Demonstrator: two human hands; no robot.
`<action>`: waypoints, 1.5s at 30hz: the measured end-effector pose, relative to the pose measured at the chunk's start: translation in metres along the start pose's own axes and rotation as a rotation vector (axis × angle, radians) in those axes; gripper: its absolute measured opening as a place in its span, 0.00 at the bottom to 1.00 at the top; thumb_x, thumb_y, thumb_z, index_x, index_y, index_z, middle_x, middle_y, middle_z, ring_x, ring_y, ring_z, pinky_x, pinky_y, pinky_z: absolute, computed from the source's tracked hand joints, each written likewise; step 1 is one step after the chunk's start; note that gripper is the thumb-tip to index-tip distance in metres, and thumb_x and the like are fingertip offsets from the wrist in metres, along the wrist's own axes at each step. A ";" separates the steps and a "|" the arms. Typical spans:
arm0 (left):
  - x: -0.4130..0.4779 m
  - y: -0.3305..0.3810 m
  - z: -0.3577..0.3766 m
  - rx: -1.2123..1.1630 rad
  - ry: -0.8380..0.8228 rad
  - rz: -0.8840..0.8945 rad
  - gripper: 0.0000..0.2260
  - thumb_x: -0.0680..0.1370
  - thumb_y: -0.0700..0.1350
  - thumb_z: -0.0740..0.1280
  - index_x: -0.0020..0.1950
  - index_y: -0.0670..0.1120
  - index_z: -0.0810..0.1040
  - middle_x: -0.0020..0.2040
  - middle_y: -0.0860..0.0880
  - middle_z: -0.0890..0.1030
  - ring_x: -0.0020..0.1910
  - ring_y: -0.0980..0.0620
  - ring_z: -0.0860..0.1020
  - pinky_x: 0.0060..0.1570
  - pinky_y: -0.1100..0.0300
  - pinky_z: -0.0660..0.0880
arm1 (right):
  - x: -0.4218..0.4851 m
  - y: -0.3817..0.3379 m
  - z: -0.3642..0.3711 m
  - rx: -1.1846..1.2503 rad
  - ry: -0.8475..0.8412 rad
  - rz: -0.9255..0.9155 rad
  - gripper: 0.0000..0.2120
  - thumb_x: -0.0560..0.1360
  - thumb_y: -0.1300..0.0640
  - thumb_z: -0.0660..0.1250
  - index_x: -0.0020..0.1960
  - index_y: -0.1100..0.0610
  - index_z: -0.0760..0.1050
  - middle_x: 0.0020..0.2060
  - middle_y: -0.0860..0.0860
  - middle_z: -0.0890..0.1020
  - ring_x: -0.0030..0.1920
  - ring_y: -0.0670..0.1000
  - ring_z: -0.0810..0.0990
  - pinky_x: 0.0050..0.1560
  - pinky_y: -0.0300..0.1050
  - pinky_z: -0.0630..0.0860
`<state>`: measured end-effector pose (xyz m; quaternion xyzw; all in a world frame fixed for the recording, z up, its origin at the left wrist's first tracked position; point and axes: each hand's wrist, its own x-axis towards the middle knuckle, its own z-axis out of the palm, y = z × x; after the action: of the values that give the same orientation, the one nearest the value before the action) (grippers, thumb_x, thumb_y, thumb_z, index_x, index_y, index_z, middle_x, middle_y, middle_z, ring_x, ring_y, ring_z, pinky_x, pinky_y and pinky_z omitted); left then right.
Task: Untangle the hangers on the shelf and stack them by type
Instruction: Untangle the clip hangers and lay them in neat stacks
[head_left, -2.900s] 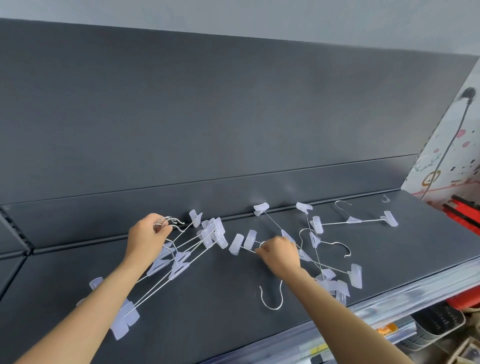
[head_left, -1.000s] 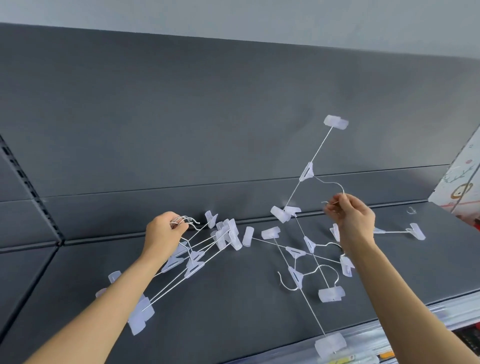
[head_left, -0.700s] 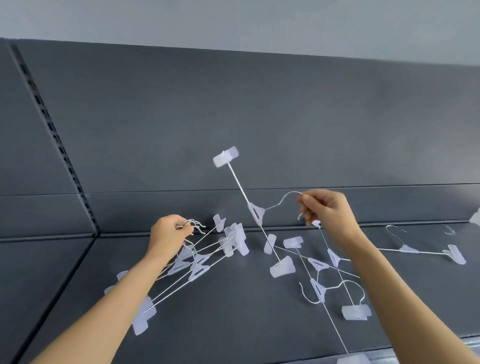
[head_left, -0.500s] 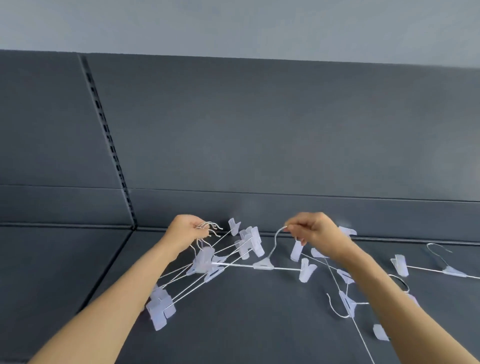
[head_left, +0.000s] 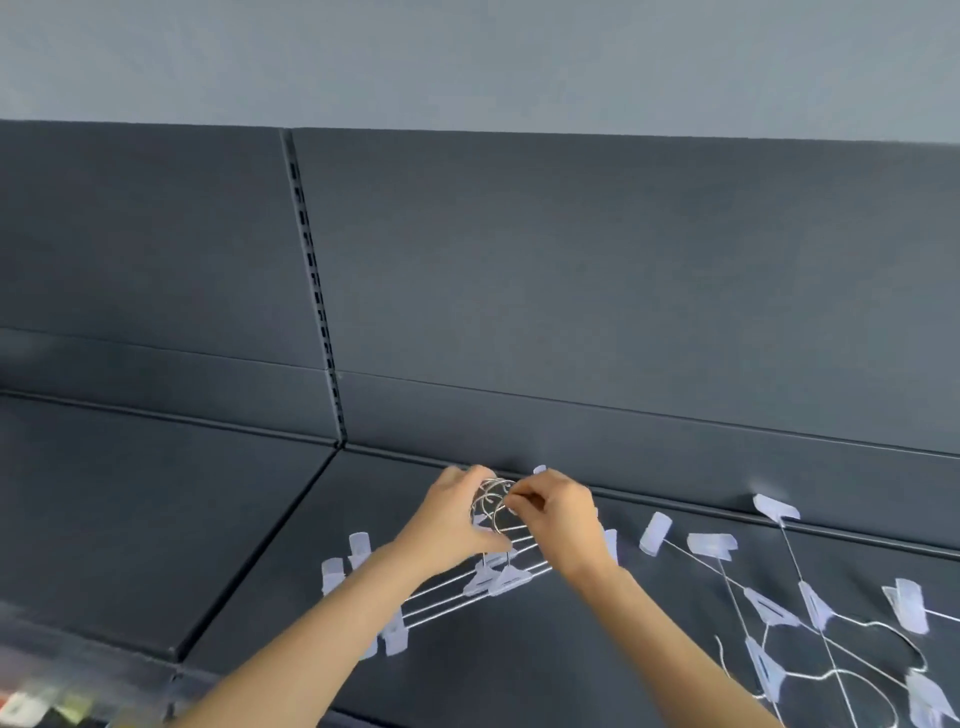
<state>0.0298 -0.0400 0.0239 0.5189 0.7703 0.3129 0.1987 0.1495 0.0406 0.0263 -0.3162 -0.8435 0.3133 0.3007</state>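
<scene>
The right hand (head_left: 563, 519) has crossed left with its hanger and now meets the left hand (head_left: 454, 519) near the back of the shelf (head_left: 156, 519).

Head view: the left fingers curl round the gathered hooks of the bundle (head_left: 498, 578), whose bars slant down-left onto the shelf. The right thumb and forefinger pinch one hook (head_left: 500, 487) there, wrist bent, forearm rising from lower right. A tangle (head_left: 779, 613) lies to the right.

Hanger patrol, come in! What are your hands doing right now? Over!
Left hand grips the stack of hangers by the hooks. Right hand pinches one of the hooks. Tangled hangers lie on the shelf to the right.
</scene>
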 end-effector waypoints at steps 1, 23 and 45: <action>0.000 0.000 0.002 -0.001 0.024 0.002 0.25 0.66 0.46 0.75 0.60 0.50 0.70 0.54 0.50 0.70 0.52 0.52 0.72 0.49 0.63 0.67 | -0.002 -0.001 0.002 0.004 0.022 -0.012 0.05 0.73 0.62 0.68 0.44 0.63 0.81 0.31 0.40 0.73 0.37 0.48 0.74 0.40 0.35 0.69; -0.005 -0.041 -0.080 -0.165 0.147 -0.081 0.13 0.70 0.32 0.67 0.32 0.49 0.75 0.28 0.53 0.74 0.25 0.59 0.72 0.35 0.64 0.73 | 0.001 0.024 0.024 -0.547 -0.296 -0.219 0.24 0.67 0.54 0.72 0.62 0.47 0.74 0.58 0.53 0.75 0.57 0.57 0.76 0.51 0.52 0.76; 0.016 -0.323 -0.328 -0.396 0.183 -0.054 0.10 0.73 0.31 0.66 0.39 0.45 0.76 0.35 0.47 0.79 0.34 0.54 0.77 0.31 0.71 0.74 | 0.085 -0.173 0.330 -0.326 -0.153 -0.090 0.09 0.75 0.61 0.62 0.51 0.55 0.80 0.50 0.56 0.75 0.50 0.58 0.74 0.43 0.45 0.73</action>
<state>-0.4011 -0.2019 0.0403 0.4182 0.7224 0.4984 0.2342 -0.1959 -0.1146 -0.0288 -0.2981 -0.9167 0.1819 0.1942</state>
